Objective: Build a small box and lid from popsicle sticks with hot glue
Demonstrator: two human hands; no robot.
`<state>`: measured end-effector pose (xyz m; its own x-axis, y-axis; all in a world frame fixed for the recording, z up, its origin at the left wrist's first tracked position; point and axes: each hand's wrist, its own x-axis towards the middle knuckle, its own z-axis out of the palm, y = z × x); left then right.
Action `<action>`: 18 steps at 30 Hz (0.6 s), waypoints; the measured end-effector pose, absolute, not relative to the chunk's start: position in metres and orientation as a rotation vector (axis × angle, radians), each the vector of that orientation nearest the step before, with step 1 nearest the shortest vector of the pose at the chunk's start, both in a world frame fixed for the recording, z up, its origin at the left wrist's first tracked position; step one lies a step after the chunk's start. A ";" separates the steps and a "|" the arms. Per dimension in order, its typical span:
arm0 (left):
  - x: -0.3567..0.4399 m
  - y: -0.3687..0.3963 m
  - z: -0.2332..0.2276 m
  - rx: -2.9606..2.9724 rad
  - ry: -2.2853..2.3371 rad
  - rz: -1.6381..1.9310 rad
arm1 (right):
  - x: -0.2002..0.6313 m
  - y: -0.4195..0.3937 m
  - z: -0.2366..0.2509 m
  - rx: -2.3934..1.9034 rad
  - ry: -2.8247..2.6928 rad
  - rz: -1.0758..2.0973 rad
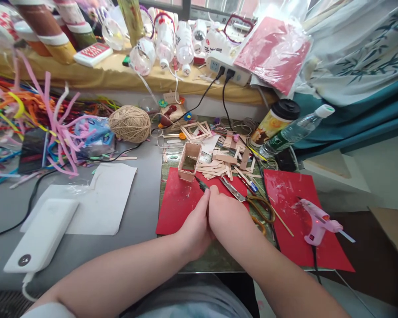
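My left hand (194, 227) and my right hand (227, 214) are pressed together over the front of the red sheet (172, 205). Both are closed, the right one fist-like. From between them a dark pointed tool (203, 185) sticks out forward; its handle is hidden in my hands, so its kind is unclear. The tip points at a small open box made of craft sticks (188, 170), just beyond it. Scissors with brown handles (260, 207) lie right by my right hand, blades toward the stick pile (219, 168).
On another red sheet (287, 194) at right rests a pink glue gun (318, 223). A bottle (292, 132) and a lidded cup (273, 123) stand behind. At left are a white power bank (41, 234), white paper (109, 198), a twine ball (130, 123) and pipe cleaners (53, 119).
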<state>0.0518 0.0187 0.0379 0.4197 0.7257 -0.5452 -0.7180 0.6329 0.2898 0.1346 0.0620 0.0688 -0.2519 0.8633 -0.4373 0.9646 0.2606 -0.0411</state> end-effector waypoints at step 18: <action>0.095 -0.021 0.030 -0.021 0.672 0.893 | 0.174 0.026 0.071 1.623 2.068 -0.506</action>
<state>0.0949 -0.0213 0.0302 0.4376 0.7121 -0.5489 -0.7246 0.6408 0.2537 0.1738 0.0259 0.0714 -0.1979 0.8021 -0.5634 0.9716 0.2364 -0.0047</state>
